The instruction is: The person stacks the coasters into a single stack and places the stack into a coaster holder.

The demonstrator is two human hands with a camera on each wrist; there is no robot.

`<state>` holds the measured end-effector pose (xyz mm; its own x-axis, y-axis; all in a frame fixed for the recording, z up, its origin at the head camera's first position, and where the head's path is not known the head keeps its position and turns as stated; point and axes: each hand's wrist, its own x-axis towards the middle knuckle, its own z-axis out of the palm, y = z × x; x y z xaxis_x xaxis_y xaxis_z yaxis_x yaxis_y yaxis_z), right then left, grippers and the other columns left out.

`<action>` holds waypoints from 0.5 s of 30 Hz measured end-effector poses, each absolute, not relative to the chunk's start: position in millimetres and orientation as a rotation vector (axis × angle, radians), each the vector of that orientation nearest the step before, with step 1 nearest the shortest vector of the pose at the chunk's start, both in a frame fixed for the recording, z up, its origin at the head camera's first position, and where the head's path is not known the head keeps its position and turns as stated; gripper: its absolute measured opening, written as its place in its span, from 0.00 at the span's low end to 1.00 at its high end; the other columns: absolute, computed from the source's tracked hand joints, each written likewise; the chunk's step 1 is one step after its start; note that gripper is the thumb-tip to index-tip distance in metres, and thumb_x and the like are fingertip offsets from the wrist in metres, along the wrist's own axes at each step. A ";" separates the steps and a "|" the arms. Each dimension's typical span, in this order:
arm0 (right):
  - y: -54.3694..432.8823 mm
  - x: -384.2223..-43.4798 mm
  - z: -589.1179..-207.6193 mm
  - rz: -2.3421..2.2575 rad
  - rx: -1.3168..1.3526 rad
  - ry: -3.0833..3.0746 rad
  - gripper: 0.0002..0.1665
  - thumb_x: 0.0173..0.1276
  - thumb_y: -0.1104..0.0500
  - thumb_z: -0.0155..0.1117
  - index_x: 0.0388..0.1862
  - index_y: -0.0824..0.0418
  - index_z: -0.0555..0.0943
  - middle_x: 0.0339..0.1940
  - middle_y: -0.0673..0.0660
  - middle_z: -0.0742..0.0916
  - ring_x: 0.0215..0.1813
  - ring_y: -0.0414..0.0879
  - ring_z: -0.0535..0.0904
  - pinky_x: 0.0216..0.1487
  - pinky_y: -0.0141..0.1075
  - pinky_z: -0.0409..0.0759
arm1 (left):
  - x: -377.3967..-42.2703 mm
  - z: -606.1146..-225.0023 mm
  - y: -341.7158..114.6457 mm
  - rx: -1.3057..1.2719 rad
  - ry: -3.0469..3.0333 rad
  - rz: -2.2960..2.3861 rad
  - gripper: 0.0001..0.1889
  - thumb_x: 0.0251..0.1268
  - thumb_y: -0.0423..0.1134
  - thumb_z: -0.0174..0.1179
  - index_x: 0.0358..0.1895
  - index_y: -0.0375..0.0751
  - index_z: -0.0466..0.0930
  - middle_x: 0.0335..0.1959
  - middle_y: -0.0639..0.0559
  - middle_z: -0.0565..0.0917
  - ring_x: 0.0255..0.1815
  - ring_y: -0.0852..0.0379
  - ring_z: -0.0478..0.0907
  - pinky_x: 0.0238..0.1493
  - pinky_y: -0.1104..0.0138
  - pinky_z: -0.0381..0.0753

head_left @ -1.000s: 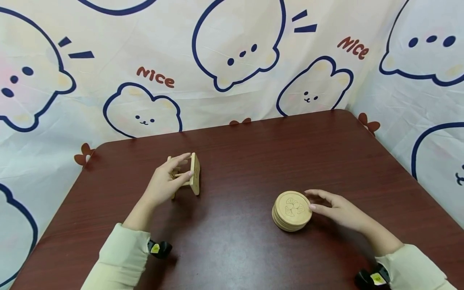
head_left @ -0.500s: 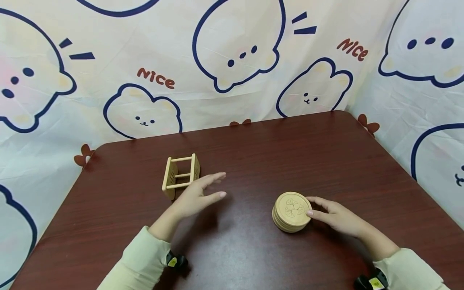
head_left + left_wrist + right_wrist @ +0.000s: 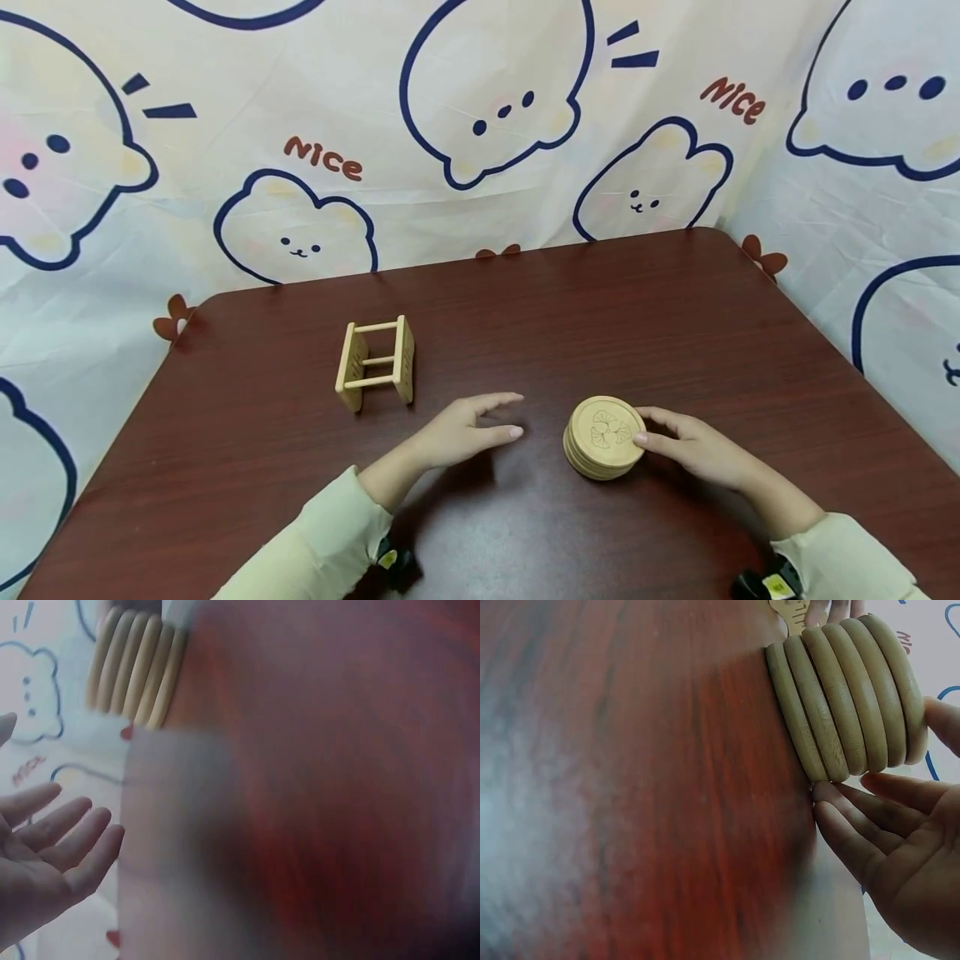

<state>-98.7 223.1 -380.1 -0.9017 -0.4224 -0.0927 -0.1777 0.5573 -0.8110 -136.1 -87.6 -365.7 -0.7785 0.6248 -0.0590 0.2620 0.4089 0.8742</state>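
Note:
A stack of several round wooden coasters (image 3: pixel 604 433) stands on the table right of centre, its top one engraved with a leaf-like flower design. My right hand (image 3: pixel 697 450) touches the right side of the stack. In the right wrist view, the thumb meets the top coaster's edge, while the nearly straight fingers (image 3: pixel 855 832) rest against the lower rims. Left of the stack, a short gap away, my left hand (image 3: pixel 457 433) hovers with fingers extended and holds nothing. A small wooden rack (image 3: pixel 375 362) with slotted side panels and crossbars stands farther back on the left.
The dark red-brown wooden table (image 3: pixel 525 325) reaches back to a cartoon-printed cloth (image 3: pixel 450 217) hanging behind and beside it. Black wrist cameras sit at both cuffs, near the pale sleeves (image 3: pixel 322 533).
My left hand has left the wooden rack and moved right and nearer, toward the coaster stack. My right hand has settled against the stack's side. Rack and coasters have stayed in place.

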 end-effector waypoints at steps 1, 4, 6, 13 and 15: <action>223.1 -98.8 -380.0 -1.266 -0.496 2.514 0.24 0.65 0.52 0.50 0.55 0.64 0.68 0.53 0.59 0.74 0.58 0.54 0.62 0.51 0.37 0.64 | -135.4 -366.7 -83.7 0.743 2.274 1.327 0.25 0.57 0.46 0.55 0.58 0.41 0.67 0.52 0.45 0.73 0.51 0.51 0.70 0.48 0.59 0.68; 222.7 -99.0 -379.6 -1.258 -0.485 2.517 0.24 0.64 0.52 0.51 0.55 0.64 0.69 0.52 0.59 0.75 0.57 0.54 0.63 0.51 0.39 0.64 | -133.5 -368.3 -72.4 0.684 2.209 1.357 0.25 0.57 0.46 0.55 0.57 0.40 0.67 0.52 0.44 0.73 0.50 0.52 0.71 0.44 0.64 0.71; 222.4 -99.1 -379.2 -1.255 -0.474 2.515 0.24 0.64 0.51 0.51 0.55 0.64 0.69 0.52 0.59 0.75 0.57 0.54 0.63 0.51 0.41 0.64 | -132.4 -368.5 -65.3 0.641 2.150 1.398 0.25 0.57 0.44 0.55 0.58 0.38 0.66 0.54 0.44 0.71 0.49 0.53 0.72 0.41 0.64 0.73; 222.6 -100.5 -379.0 -1.282 -0.468 2.445 0.26 0.64 0.52 0.50 0.56 0.68 0.67 0.51 0.61 0.75 0.52 0.51 0.68 0.47 0.34 0.68 | -130.2 -369.3 -40.5 0.497 2.007 1.488 0.27 0.56 0.41 0.56 0.59 0.36 0.63 0.55 0.40 0.69 0.48 0.52 0.72 0.33 0.63 0.76; 222.6 -101.3 -379.3 -1.296 -0.480 2.420 0.26 0.65 0.52 0.50 0.56 0.69 0.66 0.49 0.61 0.76 0.48 0.48 0.71 0.44 0.31 0.69 | -129.7 -369.6 -34.0 0.475 2.008 1.484 0.28 0.55 0.41 0.57 0.60 0.36 0.62 0.54 0.41 0.70 0.48 0.52 0.72 0.32 0.63 0.77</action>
<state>-101.3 222.6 -379.3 -0.8803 -0.4512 -0.1466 -0.1281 0.5236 -0.8423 -129.7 -34.0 -369.6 -0.7618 0.5990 -0.2466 -0.0598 0.3141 0.9475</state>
